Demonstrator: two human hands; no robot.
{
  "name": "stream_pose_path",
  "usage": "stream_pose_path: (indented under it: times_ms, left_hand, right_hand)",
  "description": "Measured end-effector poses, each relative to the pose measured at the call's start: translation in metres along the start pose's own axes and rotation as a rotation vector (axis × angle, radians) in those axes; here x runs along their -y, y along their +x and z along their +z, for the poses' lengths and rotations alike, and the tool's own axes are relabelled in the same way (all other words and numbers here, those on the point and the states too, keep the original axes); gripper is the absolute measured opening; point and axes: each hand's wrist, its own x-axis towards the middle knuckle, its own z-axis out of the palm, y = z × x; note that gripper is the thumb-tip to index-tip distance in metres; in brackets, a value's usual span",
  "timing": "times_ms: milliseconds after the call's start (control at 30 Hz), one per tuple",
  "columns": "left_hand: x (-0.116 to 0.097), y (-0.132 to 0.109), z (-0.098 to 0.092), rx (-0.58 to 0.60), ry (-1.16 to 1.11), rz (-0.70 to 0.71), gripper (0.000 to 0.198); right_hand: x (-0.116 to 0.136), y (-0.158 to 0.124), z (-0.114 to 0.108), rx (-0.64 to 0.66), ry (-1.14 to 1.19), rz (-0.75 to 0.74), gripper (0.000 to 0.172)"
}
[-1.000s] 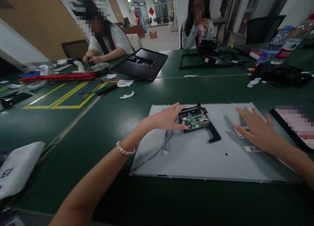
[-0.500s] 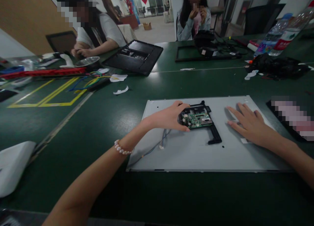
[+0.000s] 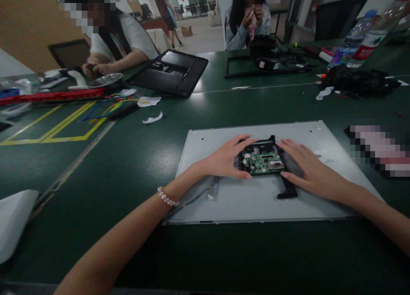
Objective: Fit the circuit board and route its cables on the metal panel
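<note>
A green circuit board (image 3: 263,162) sits in a black plastic bracket (image 3: 290,187) on a grey metal panel (image 3: 250,205), which lies flat on the table. My left hand (image 3: 229,158) wraps the bracket's left side, thumb at its near edge and fingers at the far one. On the opposite side, my right hand (image 3: 304,167) grips the bracket between thumb and fingertips. The bracket's foot sticks out below the right thumb. Thin grey cables (image 3: 205,193) with a white connector run over the panel under my left forearm.
A black plastic cover (image 3: 179,83) lies across the table, near a co-worker (image 3: 118,43). Another person (image 3: 246,21) sits opposite. Plastic bottles (image 3: 368,43) and a black bundle (image 3: 358,83) stand back right; a phone-like slab (image 3: 378,150) lies right. A white object (image 3: 17,222) is at left.
My right hand has moved left from the bare panel onto the bracket's right side. My left hand stays on the bracket's left side. The camera view has shifted slightly.
</note>
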Motion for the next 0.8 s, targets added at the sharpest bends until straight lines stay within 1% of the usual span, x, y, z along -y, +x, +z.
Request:
stream_pose_path:
  times_ms: [67,167,400,600,733,800]
  left_hand:
    - [-0.001,-0.001,0.001,-0.002,0.024,0.000,0.104]
    - [-0.002,-0.001,0.002,-0.008,0.057,0.000,0.105]
    - [-0.006,-0.002,0.007,-0.009,0.118,-0.028,0.103]
    - [-0.014,-0.005,0.007,0.032,0.157,-0.080,0.104]
    - [-0.015,-0.007,0.005,0.048,0.127,-0.068,0.107]
    - [-0.011,-0.008,0.001,0.051,0.107,-0.043,0.108]
  right_hand:
    - [0.002,-0.001,0.003,0.043,-0.037,-0.038,0.068]
    - [0.002,-0.001,0.003,0.068,-0.068,-0.065,0.065]
    - [0.000,-0.003,0.002,0.063,-0.084,-0.088,0.061]
    - [0.003,-0.004,0.001,0.065,-0.073,-0.072,0.061]
    - [0.005,-0.004,0.002,0.048,-0.078,-0.060,0.061]
    - [0.004,-0.005,0.005,0.046,-0.082,-0.076,0.061]
